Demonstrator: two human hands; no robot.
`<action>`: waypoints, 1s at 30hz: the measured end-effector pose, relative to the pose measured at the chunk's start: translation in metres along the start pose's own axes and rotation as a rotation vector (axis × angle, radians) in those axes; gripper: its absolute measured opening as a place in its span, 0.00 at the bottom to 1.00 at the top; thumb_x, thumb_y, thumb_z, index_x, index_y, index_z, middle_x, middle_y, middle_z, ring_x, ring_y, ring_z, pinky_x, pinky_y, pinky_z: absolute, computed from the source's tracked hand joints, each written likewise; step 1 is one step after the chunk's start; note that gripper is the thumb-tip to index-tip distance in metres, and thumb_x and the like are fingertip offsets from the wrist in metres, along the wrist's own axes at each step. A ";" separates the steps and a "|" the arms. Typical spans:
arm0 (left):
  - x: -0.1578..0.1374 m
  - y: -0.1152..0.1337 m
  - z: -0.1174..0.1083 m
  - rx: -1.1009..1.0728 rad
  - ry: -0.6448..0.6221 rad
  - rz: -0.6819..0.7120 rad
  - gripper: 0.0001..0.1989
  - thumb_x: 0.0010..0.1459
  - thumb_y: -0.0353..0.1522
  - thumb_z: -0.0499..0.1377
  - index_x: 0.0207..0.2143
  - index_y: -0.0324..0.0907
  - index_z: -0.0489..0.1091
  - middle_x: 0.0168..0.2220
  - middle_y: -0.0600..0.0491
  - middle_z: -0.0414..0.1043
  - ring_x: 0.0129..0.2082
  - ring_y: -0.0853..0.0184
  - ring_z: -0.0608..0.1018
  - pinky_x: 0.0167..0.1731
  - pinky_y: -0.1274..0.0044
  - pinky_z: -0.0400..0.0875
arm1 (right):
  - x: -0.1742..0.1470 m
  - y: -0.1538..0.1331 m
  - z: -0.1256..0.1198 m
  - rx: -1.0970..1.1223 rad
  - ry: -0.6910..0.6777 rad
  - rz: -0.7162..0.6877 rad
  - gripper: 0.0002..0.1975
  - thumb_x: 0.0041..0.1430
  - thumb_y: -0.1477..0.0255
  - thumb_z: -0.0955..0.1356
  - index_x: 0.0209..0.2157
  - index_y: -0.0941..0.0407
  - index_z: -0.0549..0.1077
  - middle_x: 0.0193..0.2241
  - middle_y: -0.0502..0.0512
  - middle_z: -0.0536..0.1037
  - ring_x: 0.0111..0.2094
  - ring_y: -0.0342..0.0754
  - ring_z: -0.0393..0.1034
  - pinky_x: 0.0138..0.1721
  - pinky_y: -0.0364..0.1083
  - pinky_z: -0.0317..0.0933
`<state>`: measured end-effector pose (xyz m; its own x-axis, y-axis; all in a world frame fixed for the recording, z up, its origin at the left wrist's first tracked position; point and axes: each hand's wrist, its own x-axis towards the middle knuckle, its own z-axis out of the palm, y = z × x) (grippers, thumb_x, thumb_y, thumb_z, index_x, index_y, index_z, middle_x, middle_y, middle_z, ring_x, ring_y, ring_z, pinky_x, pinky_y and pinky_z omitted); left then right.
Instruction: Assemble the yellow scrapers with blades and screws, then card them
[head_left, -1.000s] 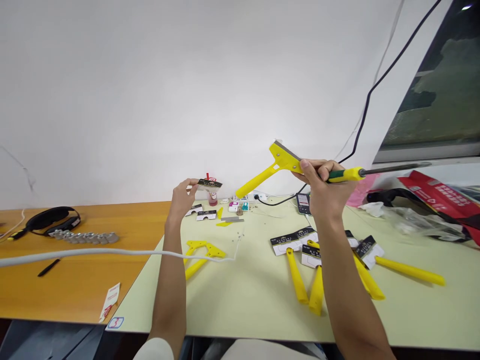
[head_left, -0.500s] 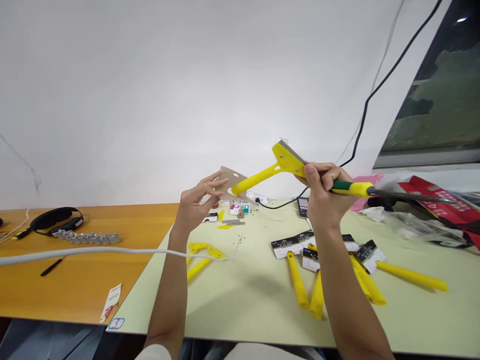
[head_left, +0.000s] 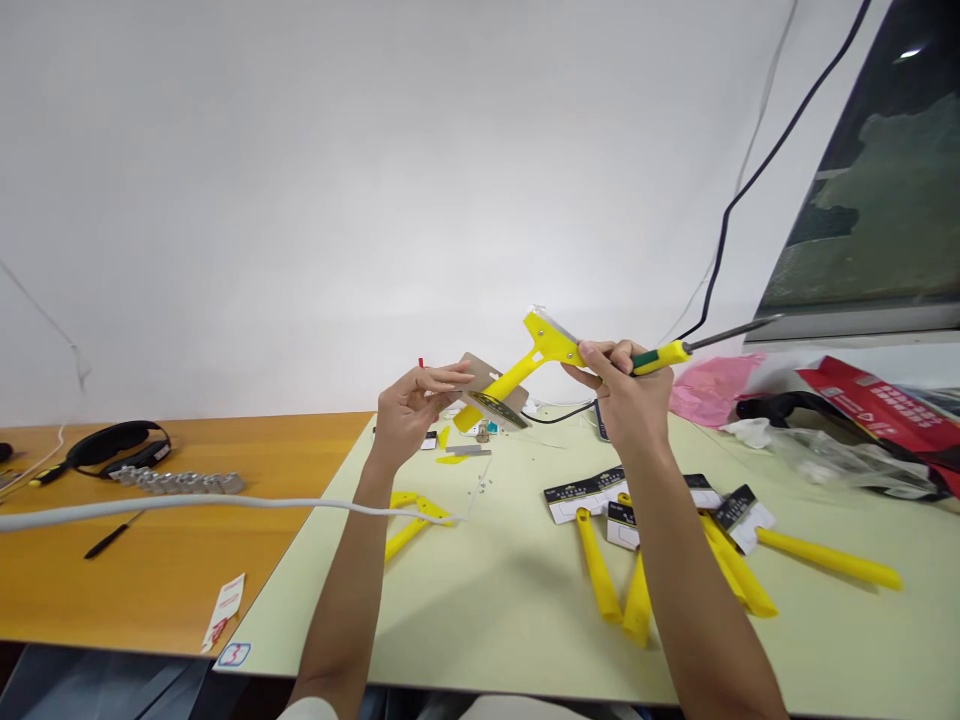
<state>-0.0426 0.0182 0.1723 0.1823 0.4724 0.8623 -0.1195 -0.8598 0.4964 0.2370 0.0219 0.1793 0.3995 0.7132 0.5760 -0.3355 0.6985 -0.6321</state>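
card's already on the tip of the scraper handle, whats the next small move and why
Probably slide the brown cardboard sleeve further up the yellow plastic scraper toward its blade. The left hand pinches the sleeve, with only the handle's end inside it, while the right hand grips the scraper's head together with a yellow-and-green screwdriver. The scrapers lying on the table wear their cards at the head.

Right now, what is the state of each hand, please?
Left hand: closed on a cardboard card.
Right hand: closed, holding a yellow scraper and a screwdriver.
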 end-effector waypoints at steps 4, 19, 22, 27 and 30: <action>-0.001 0.000 0.012 -0.038 0.015 0.004 0.09 0.67 0.33 0.72 0.36 0.44 0.75 0.44 0.46 0.88 0.59 0.50 0.86 0.61 0.51 0.80 | -0.002 0.006 0.004 -0.012 -0.048 0.070 0.37 0.43 0.59 0.88 0.21 0.53 0.57 0.30 0.50 0.79 0.42 0.52 0.82 0.45 0.57 0.88; -0.005 -0.022 0.057 -0.216 0.288 -0.258 0.25 0.53 0.39 0.81 0.43 0.45 0.71 0.64 0.43 0.75 0.67 0.52 0.77 0.55 0.66 0.82 | -0.016 0.011 0.015 -0.169 -0.146 -0.036 0.34 0.50 0.57 0.86 0.20 0.51 0.59 0.31 0.53 0.83 0.39 0.53 0.82 0.44 0.52 0.80; -0.007 -0.026 0.063 -0.293 0.296 -0.371 0.38 0.50 0.42 0.82 0.57 0.49 0.67 0.58 0.45 0.79 0.55 0.57 0.84 0.52 0.67 0.83 | -0.018 0.010 0.017 -0.176 -0.146 -0.046 0.34 0.51 0.57 0.85 0.20 0.51 0.59 0.32 0.54 0.84 0.39 0.53 0.82 0.46 0.53 0.79; -0.009 -0.029 0.066 -0.164 0.085 -0.605 0.32 0.58 0.59 0.72 0.44 0.41 0.74 0.37 0.48 0.82 0.35 0.62 0.85 0.33 0.73 0.83 | -0.020 0.008 0.018 -0.229 -0.114 -0.096 0.33 0.54 0.56 0.84 0.21 0.51 0.59 0.34 0.55 0.86 0.41 0.54 0.84 0.47 0.53 0.79; -0.009 -0.026 0.068 -0.074 0.040 -0.609 0.34 0.59 0.65 0.65 0.33 0.41 0.72 0.27 0.52 0.76 0.25 0.66 0.80 0.24 0.76 0.77 | -0.020 0.009 0.017 -0.272 -0.097 -0.113 0.33 0.55 0.55 0.84 0.21 0.51 0.59 0.35 0.56 0.87 0.41 0.55 0.84 0.47 0.53 0.80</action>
<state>0.0252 0.0235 0.1449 0.2026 0.8828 0.4239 -0.0735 -0.4179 0.9055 0.2115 0.0148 0.1709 0.3333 0.6436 0.6890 -0.0480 0.7414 -0.6693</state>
